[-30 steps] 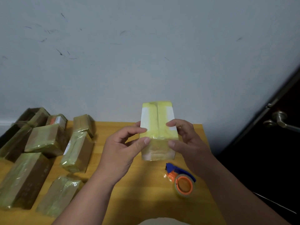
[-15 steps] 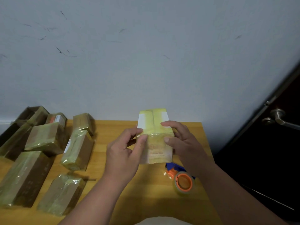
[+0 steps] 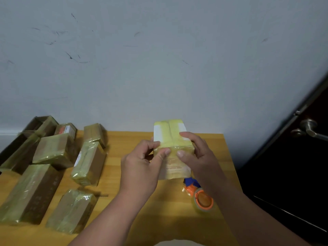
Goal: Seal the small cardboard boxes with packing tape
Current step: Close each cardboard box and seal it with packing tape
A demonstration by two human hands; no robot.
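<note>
Head camera looks down on the small cardboard box (image 3: pixel 173 150) that I hold upright above the far middle of the wooden table (image 3: pixel 124 139), its top face wrapped in yellowish tape with a white strip showing at each side. My left hand (image 3: pixel 142 167) grips the box's left side, fingers curled round it and the thumb pressed flat on the near edge where the tape folds over. My right hand (image 3: pixel 197 157) grips the right side the same way, fingers laid over the top corner and the thumb pressing the taped edge, the two thumbs nearly meeting. Just beneath my right wrist, the tape dispenser (image 3: pixel 200 197), orange with a blue part, lies on the table near the right edge, apart from the box. Over on the left a cluster of taped boxes (image 3: pixel 58 167) lies on the table in rough rows, all brown card under shiny greenish tape, well apart from my hands. A scuffed pale wall (image 3: pixel 159 68) stands behind the table, and a dark door (image 3: pixel 292 166) with a metal door handle (image 3: pixel 308 129) is at far right.
</note>
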